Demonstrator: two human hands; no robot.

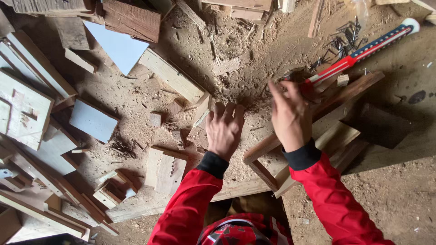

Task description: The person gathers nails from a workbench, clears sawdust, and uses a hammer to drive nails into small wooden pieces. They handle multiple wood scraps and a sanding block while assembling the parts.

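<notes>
My left hand (223,130) lies flat on the sawdust with its fingers spread, and its index finger is next to a small pale wood strip (202,117). My right hand (290,117) is raised over a wooden frame of slats (338,102), with its fingertips at the near end of a hammer (363,51) that has a red, blue and white handle. That end of the hammer is hidden by my fingers, so a grip on it does not show. Both sleeves are red with black cuffs.
Loose nails (341,41) lie by the hammer handle, and more nails (121,148) at the left. A long wood block (171,75), pale panels (93,120) and stacked offcuts (27,109) crowd the left side. Sawdust covers the surface.
</notes>
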